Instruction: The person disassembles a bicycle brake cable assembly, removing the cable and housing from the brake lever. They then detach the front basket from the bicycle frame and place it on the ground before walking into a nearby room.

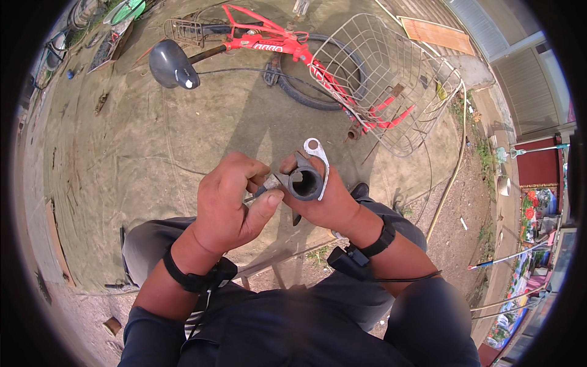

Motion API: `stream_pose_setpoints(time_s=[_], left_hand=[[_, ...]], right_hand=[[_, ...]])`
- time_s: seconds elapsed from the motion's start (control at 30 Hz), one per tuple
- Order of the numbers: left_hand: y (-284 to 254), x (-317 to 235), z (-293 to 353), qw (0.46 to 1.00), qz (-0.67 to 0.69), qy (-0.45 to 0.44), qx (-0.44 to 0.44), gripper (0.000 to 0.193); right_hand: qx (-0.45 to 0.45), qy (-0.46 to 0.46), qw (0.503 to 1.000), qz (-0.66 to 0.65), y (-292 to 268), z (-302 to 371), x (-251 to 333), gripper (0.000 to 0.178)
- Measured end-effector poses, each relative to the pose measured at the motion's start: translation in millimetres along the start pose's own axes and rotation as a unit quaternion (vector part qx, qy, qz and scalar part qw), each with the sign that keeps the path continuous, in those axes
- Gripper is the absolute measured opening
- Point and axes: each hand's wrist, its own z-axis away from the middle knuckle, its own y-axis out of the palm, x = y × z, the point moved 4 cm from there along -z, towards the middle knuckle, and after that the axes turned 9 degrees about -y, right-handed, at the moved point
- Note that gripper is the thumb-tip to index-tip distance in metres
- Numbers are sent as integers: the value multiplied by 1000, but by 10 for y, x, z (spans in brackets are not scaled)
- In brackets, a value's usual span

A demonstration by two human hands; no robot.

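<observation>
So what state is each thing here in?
Left hand: pinching at the grey part's side
Right hand: closed around the grey part
Grey part: held, hollow end facing up
Red bicycle frame: lying down
Saddle: fitted on its post
Wristbands: fastened

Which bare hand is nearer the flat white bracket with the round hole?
The right bare hand, directly behind the flat white bracket; the left bare hand is across the hollow grey tube from it.
</observation>
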Motion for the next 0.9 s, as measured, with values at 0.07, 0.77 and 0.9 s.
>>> stream_pose_setpoints(time_s=[0.07, 0.77, 0.9], left_hand=[[28, -4, 3, 1000, -12, 3, 16, 30], [29, -104, 68, 995, 82, -59, 22, 22], [9, -108, 92, 996, 62, -49, 38, 33]], right_hand=[[7, -17, 1000, 2, 0, -11, 1, 33], [165, 26, 976, -139, -223, -75, 170, 52], [159, 45, 964, -210, -238, -47, 145, 62]])
